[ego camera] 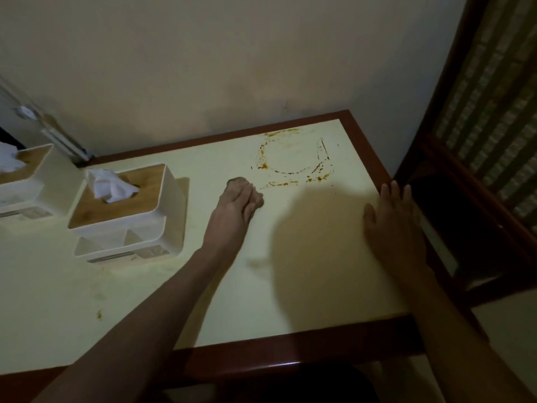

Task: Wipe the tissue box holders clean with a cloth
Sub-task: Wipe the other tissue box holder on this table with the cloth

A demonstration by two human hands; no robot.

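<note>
A white tissue box holder (162, 205) with a wooden lid and a tissue sticking out stands at the left of the table. A second similar holder (43, 181) shows at the far left edge, partly cut off. My left hand (232, 207) is in the middle of the table, to the right of the first holder and apart from it. It is closed on a small brownish cloth (257, 199) and presses it on the tabletop. My right hand (392, 225) lies flat with fingers spread near the table's right edge and holds nothing.
The pale table (261, 286) has a dark red wooden rim and stands against a wall. Orange-brown stain marks (290, 170) form a rough ring just beyond my left hand. A smaller stain (99, 314) sits near the front left. A dark wooden chair (479, 141) stands at the right.
</note>
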